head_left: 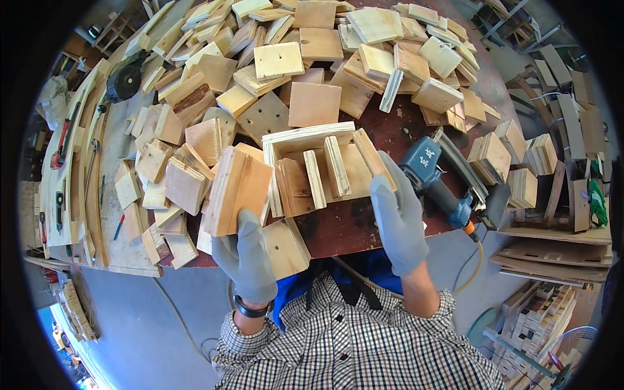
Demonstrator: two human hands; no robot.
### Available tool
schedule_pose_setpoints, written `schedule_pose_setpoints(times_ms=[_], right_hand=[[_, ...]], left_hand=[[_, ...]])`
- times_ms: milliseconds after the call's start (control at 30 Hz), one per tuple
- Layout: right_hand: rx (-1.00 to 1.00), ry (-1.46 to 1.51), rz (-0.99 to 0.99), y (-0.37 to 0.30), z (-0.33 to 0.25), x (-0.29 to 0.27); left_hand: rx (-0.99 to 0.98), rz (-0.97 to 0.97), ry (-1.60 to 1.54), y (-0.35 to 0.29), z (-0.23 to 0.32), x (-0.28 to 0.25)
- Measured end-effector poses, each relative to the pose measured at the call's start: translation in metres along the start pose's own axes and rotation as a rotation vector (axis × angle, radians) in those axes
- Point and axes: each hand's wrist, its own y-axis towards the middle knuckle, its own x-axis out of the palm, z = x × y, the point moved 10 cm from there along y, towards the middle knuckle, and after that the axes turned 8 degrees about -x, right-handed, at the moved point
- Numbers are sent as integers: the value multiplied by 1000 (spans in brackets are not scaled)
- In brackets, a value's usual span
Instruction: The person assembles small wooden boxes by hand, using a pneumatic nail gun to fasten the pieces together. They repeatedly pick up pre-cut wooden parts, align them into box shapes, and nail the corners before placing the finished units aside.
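My left hand [248,257], in a grey glove, is closed around the lower end of a thick plywood block [242,192] held upright. My gloved right hand [400,224] grips a narrow plywood board [373,156] between thumb and fingers; the board leans at the right end of an open plywood frame [312,133]. Two short upright plywood strips [336,166] stand inside the frame. Whether the gripped board is fixed to the frame, I cannot tell. A blue nail gun [429,166] lies right of my right hand. Below the frame, a plywood offcut [286,250] rests at the table edge.
A large heap of plywood offcuts [315,104] covers the far side of the dark red table [341,231]. Several small stacked blocks [489,159] sit right of the nail gun. Hand tools [62,143] and a black tape reel [125,78] lie at left. A hose [480,266] hangs down.
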Motion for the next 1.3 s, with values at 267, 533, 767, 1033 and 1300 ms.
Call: schedule_pose_setpoints(times_ms=[267,533,767,1033,1300], right_hand=[[-405,-702,-170,1,-25,53],[-430,-573,-165,-2,-29,69],[-240,-498,-351,-5,-22,78],[-188,-439,-311,4,-25,62],[-386,-389,-265,9,-43,52]], left_hand=[[-99,-49,39,12,5,15],[-83,-10,174,5,13,18],[-67,-11,167,7,10,11],[-127,6,41,10,-4,-12],[300,-61,538,15,43,17]])
